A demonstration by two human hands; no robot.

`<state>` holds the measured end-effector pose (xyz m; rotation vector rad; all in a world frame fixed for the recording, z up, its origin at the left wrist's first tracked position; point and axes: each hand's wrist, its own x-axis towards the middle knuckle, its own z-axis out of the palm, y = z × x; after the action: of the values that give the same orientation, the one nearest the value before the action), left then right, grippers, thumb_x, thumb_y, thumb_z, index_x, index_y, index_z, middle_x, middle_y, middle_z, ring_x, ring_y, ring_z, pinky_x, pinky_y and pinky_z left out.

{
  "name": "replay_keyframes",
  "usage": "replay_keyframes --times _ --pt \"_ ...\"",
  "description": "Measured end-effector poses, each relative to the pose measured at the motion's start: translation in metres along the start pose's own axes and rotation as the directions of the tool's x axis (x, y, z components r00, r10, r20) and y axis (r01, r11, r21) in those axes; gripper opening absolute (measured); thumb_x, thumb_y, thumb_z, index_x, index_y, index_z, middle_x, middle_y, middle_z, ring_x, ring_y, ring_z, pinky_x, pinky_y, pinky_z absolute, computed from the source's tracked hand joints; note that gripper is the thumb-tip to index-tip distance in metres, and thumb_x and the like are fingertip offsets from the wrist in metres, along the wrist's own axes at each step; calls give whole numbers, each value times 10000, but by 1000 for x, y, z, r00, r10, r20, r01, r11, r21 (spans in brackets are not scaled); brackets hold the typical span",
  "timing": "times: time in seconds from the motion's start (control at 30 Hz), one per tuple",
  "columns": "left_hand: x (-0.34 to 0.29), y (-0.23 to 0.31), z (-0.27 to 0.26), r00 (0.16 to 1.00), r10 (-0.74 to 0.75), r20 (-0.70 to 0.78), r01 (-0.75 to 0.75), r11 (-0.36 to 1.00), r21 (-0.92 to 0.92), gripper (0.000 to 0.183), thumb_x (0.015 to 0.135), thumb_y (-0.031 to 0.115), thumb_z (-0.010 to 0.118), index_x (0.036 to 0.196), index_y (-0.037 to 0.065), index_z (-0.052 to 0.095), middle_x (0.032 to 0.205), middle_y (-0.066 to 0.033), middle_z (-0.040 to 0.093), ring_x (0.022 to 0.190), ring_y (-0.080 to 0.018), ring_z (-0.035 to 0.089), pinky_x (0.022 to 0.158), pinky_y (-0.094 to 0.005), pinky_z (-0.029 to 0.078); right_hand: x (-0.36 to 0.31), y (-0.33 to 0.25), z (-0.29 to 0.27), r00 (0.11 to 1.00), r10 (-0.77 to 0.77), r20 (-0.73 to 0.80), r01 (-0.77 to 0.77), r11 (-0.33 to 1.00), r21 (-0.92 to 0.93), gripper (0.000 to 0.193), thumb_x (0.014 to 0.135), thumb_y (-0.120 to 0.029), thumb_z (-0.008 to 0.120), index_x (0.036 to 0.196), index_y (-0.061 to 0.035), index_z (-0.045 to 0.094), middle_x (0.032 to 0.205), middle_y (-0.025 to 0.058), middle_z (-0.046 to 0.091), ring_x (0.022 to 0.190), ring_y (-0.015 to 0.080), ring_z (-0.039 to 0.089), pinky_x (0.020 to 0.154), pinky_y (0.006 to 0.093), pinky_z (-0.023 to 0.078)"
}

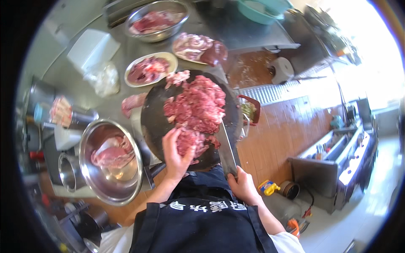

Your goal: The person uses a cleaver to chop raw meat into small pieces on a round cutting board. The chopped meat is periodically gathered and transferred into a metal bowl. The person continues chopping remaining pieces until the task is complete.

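Note:
Chopped raw meat (198, 101) is heaped on a dark round chopping block (154, 122) in front of me. My left hand (175, 152) rests on the near-left part of the heap, fingers curved over a smaller mound of meat (190, 142). My right hand (244, 183) grips the handle of a cleaver (226, 147). Its blade lies along the right side of the block, with the far end touching the edge of the meat. A paler scrap of meat (177, 78) sits at the block's far-left edge.
Left of the block, a large steel bowl (86, 168) holds a meat piece. Beyond the block are an oval plate of meat (128, 76), another meat-laden plate (175, 52) and a steel bowl (130, 26). A red-rimmed container (256, 110) is at the block's right.

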<state>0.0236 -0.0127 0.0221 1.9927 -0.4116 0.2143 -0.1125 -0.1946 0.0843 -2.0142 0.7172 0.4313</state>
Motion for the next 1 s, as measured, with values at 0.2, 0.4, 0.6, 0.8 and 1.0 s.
replay_keyframes --times 0.2,0.4,0.6,0.8,1.0 --pt "-3 18 46 992 -76 -98 60 986 -154 574 768 206 743 1263 47 499 1224 -174 392 1170 -316 420 1010 -392 351 3 -27 -4 990 20 141 -22 1000 12 226 902 -149 548 971 66 529 655 227 634 486 271 642 483 374 512" --pt "3 27 63 939 -187 -288 105 956 -275 371 751 102 736 1082 46 578 1170 -148 454 1035 -254 520 910 -340 431 2 -25 -10 980 4 199 -22 996 87 217 899 -129 537 1016 53 544 669 158 642 438 187 601 441 320 486" --pt "23 38 54 932 -141 -334 26 945 -325 296 753 -26 657 1035 21 579 1150 -132 530 1081 -233 554 936 -314 431 -1 -52 -21 977 3 215 -17 998 63 192 908 -118 528 1023 30 571 650 88 614 431 134 560 432 287 461" --pt "52 60 15 906 -48 -421 -111 932 -345 312 757 -54 632 1055 10 567 1132 -124 508 1040 -200 568 915 -297 446 -2 -81 -29 965 -116 234 102 992 69 225 912 -126 533 1076 23 569 661 81 621 441 125 561 435 276 453" --pt "41 74 -59 799 -139 -586 -193 863 -467 281 783 -52 634 1048 -11 549 1180 -134 483 1009 -190 599 898 -305 487 -3 -130 -8 849 -243 469 272 962 5 273 899 -138 557 1117 26 541 646 137 634 486 219 621 482 335 482"
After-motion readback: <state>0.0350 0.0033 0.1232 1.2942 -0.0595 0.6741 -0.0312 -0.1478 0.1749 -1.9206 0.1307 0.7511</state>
